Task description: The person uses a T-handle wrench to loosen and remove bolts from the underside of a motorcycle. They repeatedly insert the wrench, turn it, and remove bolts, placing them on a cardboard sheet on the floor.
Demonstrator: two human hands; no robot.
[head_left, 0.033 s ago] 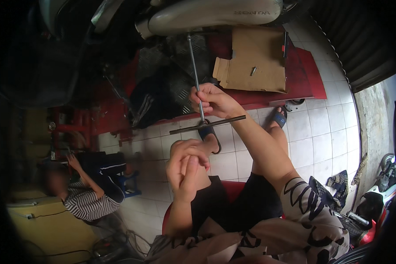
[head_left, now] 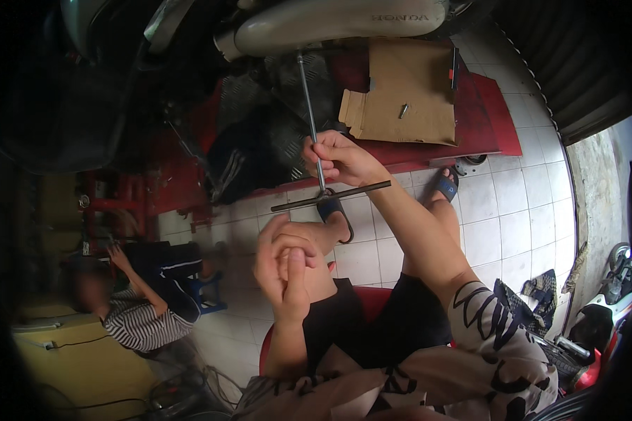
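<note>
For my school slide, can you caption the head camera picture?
The right hand holds a long T-shaped metal wrench near a rounded silver motorcycle part.

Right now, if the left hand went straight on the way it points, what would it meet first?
Probably the left half of the T-handle crossbar; depth is unclear, so the left hand might pass below it instead.

Right of the flattened cardboard [head_left: 421, 88] is a dark ribbed shutter [head_left: 575, 59]; nearer the viewer than the cardboard lies a patterned cloth [head_left: 540, 291]. Well left of it, a striped-shirted person [head_left: 148, 319] sits.
</note>
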